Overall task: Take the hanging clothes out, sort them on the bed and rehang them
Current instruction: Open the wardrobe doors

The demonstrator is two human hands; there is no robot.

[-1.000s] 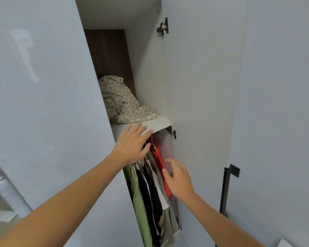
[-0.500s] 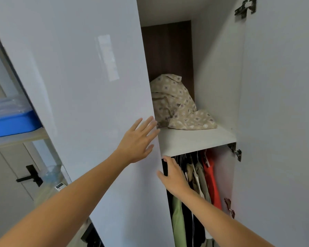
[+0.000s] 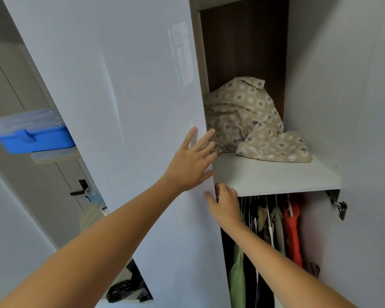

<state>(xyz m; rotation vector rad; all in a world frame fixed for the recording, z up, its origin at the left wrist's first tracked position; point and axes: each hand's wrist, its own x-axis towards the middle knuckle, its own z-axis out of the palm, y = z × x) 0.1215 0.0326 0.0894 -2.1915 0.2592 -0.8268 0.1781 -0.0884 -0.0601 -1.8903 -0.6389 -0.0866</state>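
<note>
Left hand flat, fingers spread, on wardrobe door; right hand curled round the door's edge. Hanging clothes lower right of frame, under shelf, hanging vertically just right of right hand, which is nearer.

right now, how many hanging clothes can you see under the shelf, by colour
Green garment: 1
Black garment: 1, though the dark folds could hide more
Olive or khaki garments: 2, as far as the folds show
Red garment: 1
Total: 5 visible; the right hand covers part of the rail, so the count may run low.
</note>
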